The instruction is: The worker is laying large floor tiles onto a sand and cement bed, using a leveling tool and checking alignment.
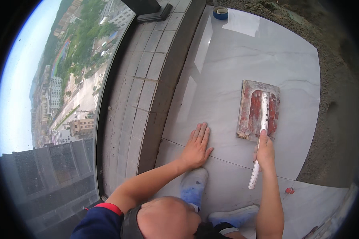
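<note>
A large pale marble-look floor tile (243, 59) lies before me, its near edge meeting other tiles along a thin joint. My left hand (196, 146) is pressed flat on it near that joint, fingers stretched out and holding nothing. My right hand (266, 151) is wrapped round the white tubular handle of a flat tile tamper (259, 111). The tamper has a rectangular, mortar-stained, reddish plate, which is over the right middle of the tile. Whether the plate touches the tile or hovers just above it, I cannot tell.
A blue tape roll (220, 12) sits at the tile's far left corner. Rough grey mortar (327, 131) borders the right side. At left rises a tiled ledge (141, 79) beside a window. A small red piece (290, 191) lies at the joint; my shoes (194, 181) are on the near tiles.
</note>
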Available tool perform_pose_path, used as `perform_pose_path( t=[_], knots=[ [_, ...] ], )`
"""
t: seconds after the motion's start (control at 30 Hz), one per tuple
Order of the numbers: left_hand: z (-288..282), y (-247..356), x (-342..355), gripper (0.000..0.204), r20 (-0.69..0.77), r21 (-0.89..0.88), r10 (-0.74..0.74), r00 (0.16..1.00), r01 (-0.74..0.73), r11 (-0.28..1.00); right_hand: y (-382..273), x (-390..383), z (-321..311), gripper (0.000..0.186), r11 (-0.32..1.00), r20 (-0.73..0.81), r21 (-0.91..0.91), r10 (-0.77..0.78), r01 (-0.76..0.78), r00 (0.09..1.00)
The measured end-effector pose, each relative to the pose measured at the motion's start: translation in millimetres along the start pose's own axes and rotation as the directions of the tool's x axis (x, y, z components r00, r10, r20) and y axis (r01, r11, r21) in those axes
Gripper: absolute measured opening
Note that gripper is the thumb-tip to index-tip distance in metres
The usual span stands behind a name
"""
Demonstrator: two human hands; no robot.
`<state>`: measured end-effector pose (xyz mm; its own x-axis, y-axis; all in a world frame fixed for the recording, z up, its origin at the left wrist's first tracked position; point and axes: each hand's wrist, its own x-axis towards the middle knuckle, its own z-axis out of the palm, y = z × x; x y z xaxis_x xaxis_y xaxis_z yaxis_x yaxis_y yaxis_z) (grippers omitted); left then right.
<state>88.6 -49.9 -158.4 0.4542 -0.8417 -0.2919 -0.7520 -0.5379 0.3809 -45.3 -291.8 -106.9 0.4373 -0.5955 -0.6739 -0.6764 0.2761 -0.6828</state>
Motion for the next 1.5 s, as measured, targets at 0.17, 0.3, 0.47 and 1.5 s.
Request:
perform_pose_path(
  t=[0.17,0.3,0.47,1.5],
  knots=[
    [0.7,14.7,-57.5,0.086,0.03,-0.024,-0.023,0.999,0.023,0.999,5.0,-5.0,-13.2,0.056,1.0,-0.004,0.013,0.027,-0.027,1.0],
    [11.9,24.5,-79.6,0.09,0.133,-0.014,-0.192,0.972,0.196,0.981,-16.7,-19.0,-37.8,0.057,0.983,-0.093,-0.185,-0.018,0.001,0.996],
    [-1.0,23.2,-89.9,0.094,0.148,0.014,-0.277,0.949,0.278,0.96,-50.8,-73.8,-52.1,0.06,0.983,-0.08,-0.153,-0.113,0.1,0.99],
    [2.7,29.9,-81.5,0.088,0.133,0.015,-0.276,0.952,0.276,0.961,-22.9,23.2,0.9,0.077,0.914,-0.168,-0.405,-0.068,-0.006,0.983]
  ],
)
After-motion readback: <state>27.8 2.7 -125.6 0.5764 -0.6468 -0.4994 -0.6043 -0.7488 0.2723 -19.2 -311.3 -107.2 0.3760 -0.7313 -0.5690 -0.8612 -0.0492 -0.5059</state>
